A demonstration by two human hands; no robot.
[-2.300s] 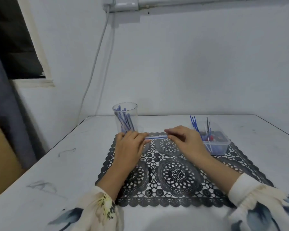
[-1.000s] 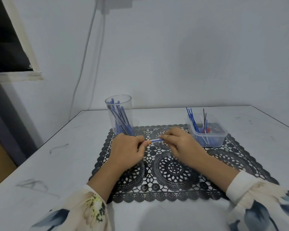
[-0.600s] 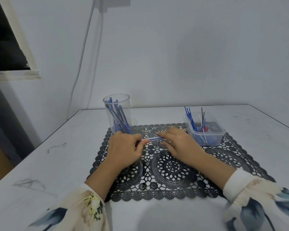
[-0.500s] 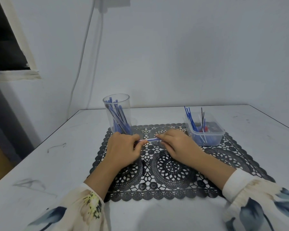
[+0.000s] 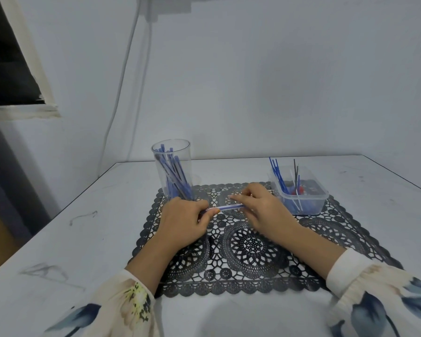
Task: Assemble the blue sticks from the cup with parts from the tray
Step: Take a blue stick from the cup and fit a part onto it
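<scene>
A blue stick (image 5: 229,207) lies level between my two hands above the black lace mat (image 5: 250,249). My left hand (image 5: 184,221) pinches its left end with curled fingers. My right hand (image 5: 263,209) pinches its right end. A clear cup (image 5: 172,170) with several blue sticks stands at the mat's far left corner, just beyond my left hand. A clear plastic tray (image 5: 301,199) sits at the mat's far right, holding thin blue, black and white refills and small red and dark parts.
The white table (image 5: 83,239) runs to a left edge and a far right edge. A white wall rises right behind it, with a cable (image 5: 122,93) hanging down. A dark window opening (image 5: 7,57) is at upper left.
My hands have stayed together on the stick, and the stretch of stick showing between them has changed little. The view has shifted slightly; cup and tray have not moved.
</scene>
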